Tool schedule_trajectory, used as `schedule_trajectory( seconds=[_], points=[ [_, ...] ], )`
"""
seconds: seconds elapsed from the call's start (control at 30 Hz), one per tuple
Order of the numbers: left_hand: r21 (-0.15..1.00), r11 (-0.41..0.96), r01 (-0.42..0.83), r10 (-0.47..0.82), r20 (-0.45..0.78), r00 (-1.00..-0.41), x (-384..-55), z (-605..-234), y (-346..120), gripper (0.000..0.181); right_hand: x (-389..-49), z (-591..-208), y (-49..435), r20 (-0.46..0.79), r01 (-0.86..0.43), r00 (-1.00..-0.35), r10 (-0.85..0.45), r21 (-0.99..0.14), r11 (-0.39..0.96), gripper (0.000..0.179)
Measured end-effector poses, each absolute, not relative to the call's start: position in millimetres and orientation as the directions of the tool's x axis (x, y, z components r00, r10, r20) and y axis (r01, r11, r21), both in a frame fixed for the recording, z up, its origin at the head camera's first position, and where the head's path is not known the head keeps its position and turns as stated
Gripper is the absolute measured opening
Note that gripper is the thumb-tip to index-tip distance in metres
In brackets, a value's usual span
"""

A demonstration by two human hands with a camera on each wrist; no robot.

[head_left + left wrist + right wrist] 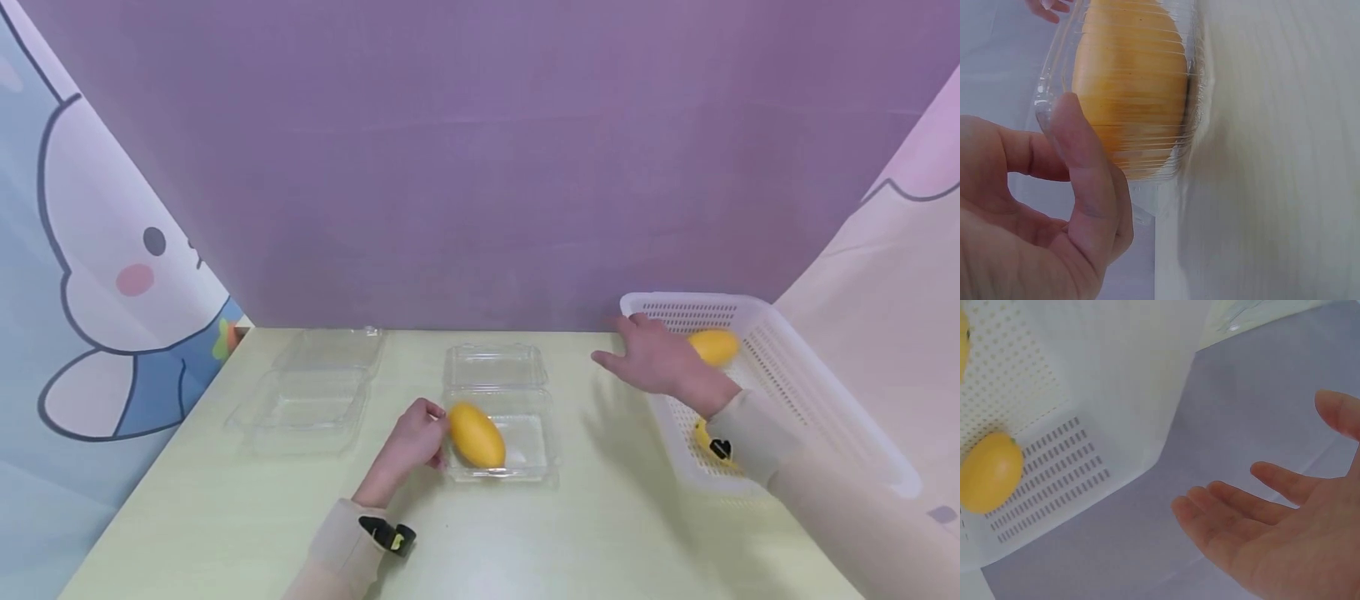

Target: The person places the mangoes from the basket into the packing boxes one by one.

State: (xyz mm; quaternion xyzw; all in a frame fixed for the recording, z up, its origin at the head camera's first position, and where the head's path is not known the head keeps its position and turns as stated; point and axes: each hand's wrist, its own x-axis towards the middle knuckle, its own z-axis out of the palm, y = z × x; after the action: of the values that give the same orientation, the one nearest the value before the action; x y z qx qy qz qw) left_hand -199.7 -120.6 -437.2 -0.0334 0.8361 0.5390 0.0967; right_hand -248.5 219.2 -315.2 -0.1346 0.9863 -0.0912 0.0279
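A yellow mango (477,435) lies in the left half of a clear plastic clamshell box (528,442), whose lid is folded back away from me. My left hand (417,433) pinches the box's left rim between thumb and fingers; the left wrist view shows the mango (1132,81) through the ribbed wall. Above the left rim of a white perforated basket (832,392), my right hand (656,354) is spread and holds nothing. Inside the basket lie a second mango (714,347) and another yellow thing (703,435) partly hidden by my right sleeve.
Another clear clamshell box (311,408) stands on the left of the pale table (480,542), its lid folded back. A purple panel (480,167) rises along the table's far edge. Printed cloths hang at both sides.
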Motion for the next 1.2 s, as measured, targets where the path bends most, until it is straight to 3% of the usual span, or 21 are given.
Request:
schedule_trajectory(
  seconds=[0.6,0.93,1.2],
  points=[
    [0.902,0.399,-0.164,0.043,-0.197,-0.979,-198.9,-437.0,-122.3,0.022,-287.9,-317.9,266.3,-0.039,-0.156,-0.985,-0.171,-0.241,0.958,0.084],
    [0.902,0.400,-0.164,0.050,-0.201,-0.978,-198.3,-440.5,-121.8,0.024,-301.2,-329.1,293.8,-0.105,-0.058,-0.990,-0.091,-0.278,0.959,0.095],
    [0.901,0.404,-0.159,0.052,-0.196,-0.979,-196.9,-439.6,-122.1,0.024,-313.2,-337.3,309.8,-0.146,-0.004,-0.988,-0.050,-0.299,0.954,0.092]
  ],
)
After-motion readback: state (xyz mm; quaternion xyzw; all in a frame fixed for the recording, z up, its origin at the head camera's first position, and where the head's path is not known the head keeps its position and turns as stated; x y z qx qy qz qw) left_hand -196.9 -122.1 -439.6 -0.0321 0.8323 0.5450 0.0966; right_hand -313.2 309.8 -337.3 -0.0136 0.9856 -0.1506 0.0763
